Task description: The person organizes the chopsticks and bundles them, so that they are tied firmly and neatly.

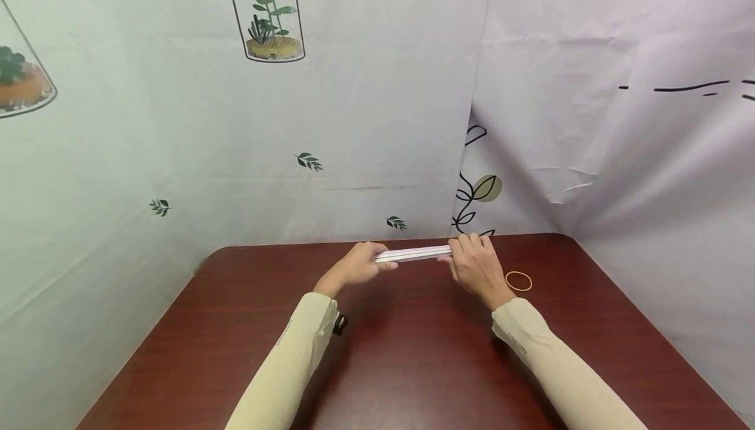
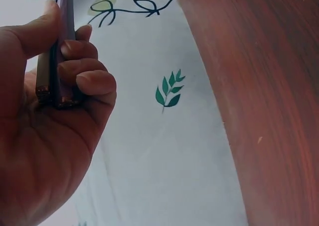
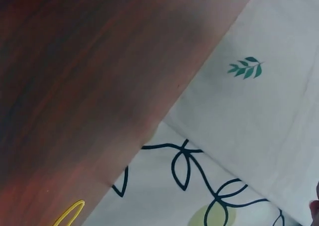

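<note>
A narrow bundle of straight, slim sticks (image 1: 413, 254), pale with pinkish lines, is held level above the far part of the table. My left hand (image 1: 361, 261) grips its left end, thumb along the near side. In the left wrist view the fingers (image 2: 97, 81) curl round the sticks, whose squarish ends show in the palm; their exact kind is unclear. At the other end my right hand (image 1: 474, 263) holds the bundle with bent fingers over it. Only a sliver of that hand (image 3: 315, 211) enters the right wrist view. A yellow rubber band (image 1: 519, 280) lies right of the right hand.
The dark red-brown wooden table (image 1: 407, 364) has rounded far corners. Behind it hangs a white printed cloth (image 1: 377, 122) with plant drawings, which also runs along the left and right sides. A small black piece (image 1: 340, 324) sits at the left sleeve's cuff.
</note>
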The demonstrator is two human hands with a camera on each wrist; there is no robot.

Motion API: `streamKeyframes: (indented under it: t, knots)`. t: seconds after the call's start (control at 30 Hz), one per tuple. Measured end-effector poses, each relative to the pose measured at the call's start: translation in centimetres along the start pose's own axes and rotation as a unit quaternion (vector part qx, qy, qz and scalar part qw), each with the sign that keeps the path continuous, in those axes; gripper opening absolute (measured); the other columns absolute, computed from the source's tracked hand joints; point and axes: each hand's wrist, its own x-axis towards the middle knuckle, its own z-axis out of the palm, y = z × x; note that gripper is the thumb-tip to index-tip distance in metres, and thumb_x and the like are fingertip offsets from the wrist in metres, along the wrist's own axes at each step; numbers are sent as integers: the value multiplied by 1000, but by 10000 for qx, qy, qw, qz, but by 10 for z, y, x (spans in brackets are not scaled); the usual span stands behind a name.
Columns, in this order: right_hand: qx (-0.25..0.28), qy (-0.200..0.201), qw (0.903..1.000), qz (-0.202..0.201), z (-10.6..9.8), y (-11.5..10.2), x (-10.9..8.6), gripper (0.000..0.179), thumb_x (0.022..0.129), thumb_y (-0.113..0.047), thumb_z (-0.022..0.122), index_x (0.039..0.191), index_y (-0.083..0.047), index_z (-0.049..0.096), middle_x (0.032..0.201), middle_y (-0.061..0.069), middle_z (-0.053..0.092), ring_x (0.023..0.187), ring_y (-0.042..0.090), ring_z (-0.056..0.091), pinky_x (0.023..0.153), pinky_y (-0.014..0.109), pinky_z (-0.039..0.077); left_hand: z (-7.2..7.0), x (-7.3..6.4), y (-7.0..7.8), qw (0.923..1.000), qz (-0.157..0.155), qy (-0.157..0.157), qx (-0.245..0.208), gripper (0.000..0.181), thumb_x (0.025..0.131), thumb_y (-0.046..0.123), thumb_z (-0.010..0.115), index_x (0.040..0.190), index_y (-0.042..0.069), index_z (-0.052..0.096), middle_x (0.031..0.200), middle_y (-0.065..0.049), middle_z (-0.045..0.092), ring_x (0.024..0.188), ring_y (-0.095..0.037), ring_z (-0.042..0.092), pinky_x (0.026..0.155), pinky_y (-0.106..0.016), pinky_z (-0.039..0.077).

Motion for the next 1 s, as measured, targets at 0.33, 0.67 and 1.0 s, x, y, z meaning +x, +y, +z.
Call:
streamKeyframes:
  t: [0.33,0.67,1.0]
  knots:
    - [-99,814,9957,-423,0,13,9,54,105,-43,33,74,0,48,64,13,45,54,33,41,49,42,31,3,-1,13,9839,86,-26,1785,24,101,39,54,100,15,57,86,2,61,86,-18,63,77,-40,50]
    - [29,1209,9919,-386,-3,14,16,53,104,-43,34,74,-2,46,64,12,40,54,32,39,50,42,28,4,-6,26,9360,-57,533,3478,35,100,47,50,104,13,54,93,-5,67,92,-24,66,73,-39,42]
    - [-144,1480,9879,-445,-8,16,22,51,103,-41,38,72,-1,47,62,11,42,50,31,37,46,42,28,11,-6,44,8948,386,1370,4232,32,96,30,49,119,9,57,111,-6,63,107,-24,60,92,-36,44]
